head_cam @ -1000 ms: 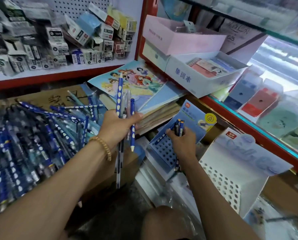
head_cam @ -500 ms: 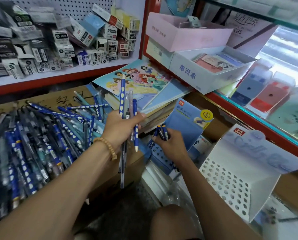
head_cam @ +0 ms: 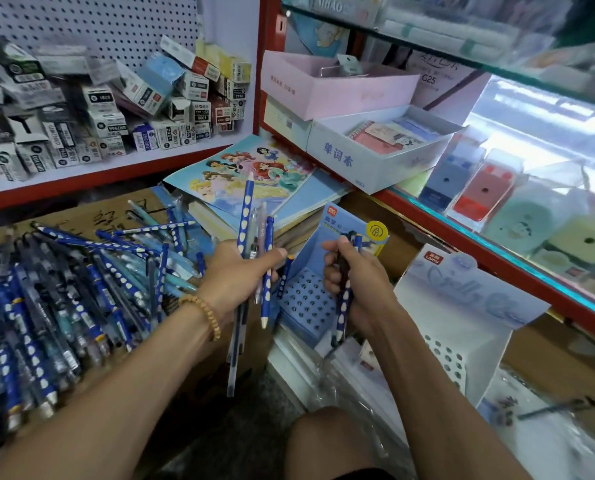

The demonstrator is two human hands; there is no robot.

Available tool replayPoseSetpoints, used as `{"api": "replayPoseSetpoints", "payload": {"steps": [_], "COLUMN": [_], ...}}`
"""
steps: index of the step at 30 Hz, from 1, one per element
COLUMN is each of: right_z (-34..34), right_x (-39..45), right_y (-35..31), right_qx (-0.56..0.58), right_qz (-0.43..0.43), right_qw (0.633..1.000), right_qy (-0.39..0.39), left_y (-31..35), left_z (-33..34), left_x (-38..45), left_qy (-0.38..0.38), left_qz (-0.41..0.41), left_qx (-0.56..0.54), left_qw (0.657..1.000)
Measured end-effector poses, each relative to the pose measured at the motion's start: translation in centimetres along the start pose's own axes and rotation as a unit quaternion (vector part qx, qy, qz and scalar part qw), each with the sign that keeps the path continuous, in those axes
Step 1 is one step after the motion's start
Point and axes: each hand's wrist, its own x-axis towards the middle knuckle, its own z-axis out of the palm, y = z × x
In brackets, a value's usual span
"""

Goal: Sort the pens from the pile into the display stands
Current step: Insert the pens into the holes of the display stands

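Heaped to the left of the left hand: the pile of pens (head_cam: 64, 299), mostly blue with white dots, lying crosswise on a cardboard sheet (head_cam: 81, 216). Clenched in the left hand (head_cam: 235, 277): a small bunch of pens (head_cam: 246, 216), held upright, tips jutting above the fist and below it. Gripped in the right hand (head_cam: 353, 282): a second, smaller bunch of dotted blue pens (head_cam: 343, 313), angled downward, fingers curled round the barrels. Between and just beyond the two hands: a blue display stand (head_cam: 306, 299) with rows of holes in its sloping face and a printed backboard; one dotted pen (head_cam: 284, 277) standing in a hole at its left edge, just beside the left thumb. To the right of the right hand: a white display stand (head_cam: 462, 317), also perforated, with a pale blue lettered backboard. Beyond the hands: a stack of notebooks (head_cam: 254, 168) topped by a cartoon princess cover. Farther right: a white box (head_cam: 375, 157) and a pink box (head_cam: 341, 88) on a red-edged shelf. Up and to the left: small refill boxes (head_cam: 116, 109) crowded on a shelf under a pegboard. Round the left wrist: a beaded bracelet (head_cam: 204, 313). Below the right forearm: clear plastic wrapping (head_cam: 358, 393) and a bare knee (head_cam: 327, 441).
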Motion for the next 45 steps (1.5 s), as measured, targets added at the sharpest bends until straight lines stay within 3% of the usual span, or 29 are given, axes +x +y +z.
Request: {"api": "replayPoseSetpoints", "payload": {"steps": [3, 6, 12, 16, 19, 28, 35, 38, 45], "right_z": [-0.4, -1.4, -3.8, -6.2, -8.3, -17.5, -26.1, -28.3, -29.2], "right_x": [-1.0, -2.2, -5.7, -7.7, -9.8, -16.6, -21.6, -22.5, -21.2], "right_y": [-0.8, -1.5, -3.1, -4.3, -5.5, -8.8, -10.3, -9.4, -5.8], "right_qx": [0.025, -0.041, -0.057, -0.087, -0.088, -0.084, -0.079, -0.138, -0.277], "right_qz": [0.011, -0.007, -0.07, -0.115, -0.113, -0.147, -0.229, -0.23, -0.211], "right_qw": [0.999, 0.997, 0.994, 0.985, 0.983, 0.942, 0.872, 0.846, 0.825], "right_qy": [0.03, 0.068, 0.059, 0.098, 0.115, 0.29, 0.425, 0.46, 0.444], "left_y": [-0.2, -0.5, -0.9, -0.5, -0.3, 0.1, -2.0, -2.8, -3.4], "left_z": [1.2, 2.8, 6.3, 7.4, 8.9, 17.4, 21.6, 22.6, 24.2], "left_x": [-1.1, -2.4, -5.2, -6.4, -7.4, -11.5, -13.9, -14.2, -14.7], "left_qy": [-0.025, -0.073, -0.163, -0.248, -0.272, -0.359, -0.328, -0.293, -0.253], "left_qz": [0.007, 0.019, 0.077, 0.061, 0.058, 0.053, 0.015, -0.012, -0.037], "left_qx": [0.003, 0.008, 0.01, -0.038, -0.049, 0.004, 0.034, 0.025, 0.008], "left_qw": [1.0, 0.997, 0.984, 0.966, 0.959, 0.932, 0.944, 0.956, 0.967]}}
